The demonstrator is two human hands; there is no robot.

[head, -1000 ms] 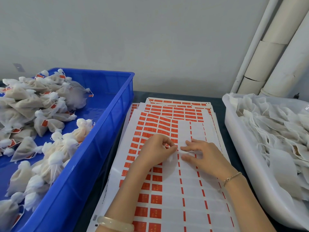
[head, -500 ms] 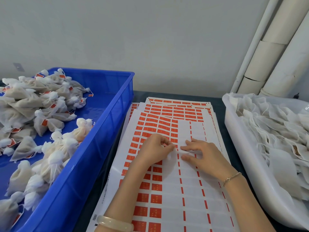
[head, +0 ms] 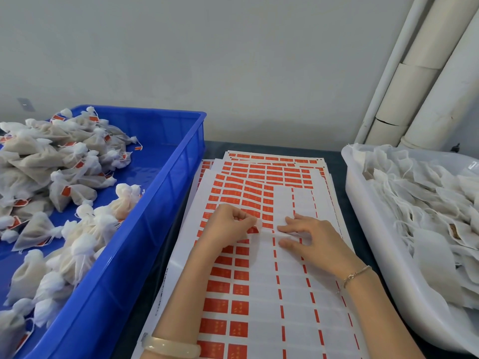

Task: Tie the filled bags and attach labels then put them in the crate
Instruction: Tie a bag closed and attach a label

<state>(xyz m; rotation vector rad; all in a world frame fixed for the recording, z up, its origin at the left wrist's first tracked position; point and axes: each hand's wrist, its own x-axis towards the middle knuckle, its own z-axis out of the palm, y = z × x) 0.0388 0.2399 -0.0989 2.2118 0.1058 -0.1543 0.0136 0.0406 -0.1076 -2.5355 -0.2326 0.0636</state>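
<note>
A stack of white label sheets (head: pixel 261 301) with rows of red labels lies on the dark table in front of me. My left hand (head: pixel 228 225) has its fingers curled and pinches a red label (head: pixel 252 230) at the edge of the peeled area. My right hand (head: pixel 311 239) lies flat on the sheet beside it, fingers straight, pressing the paper down. The blue crate (head: pixel 124 257) on the left holds several tied white bags (head: pixel 67 164) with red labels. A white tub (head: pixel 383 255) on the right holds untied white bags (head: pixel 425 198).
A grey wall stands behind the table. White pipes (head: pixel 425 73) run up the back right corner. A strip of dark table (head: pixel 337 164) shows between the sheets and the white tub.
Both hands stay at the same spot on the sheet. The fingers of my left hand have shifted slightly at the label's edge.
</note>
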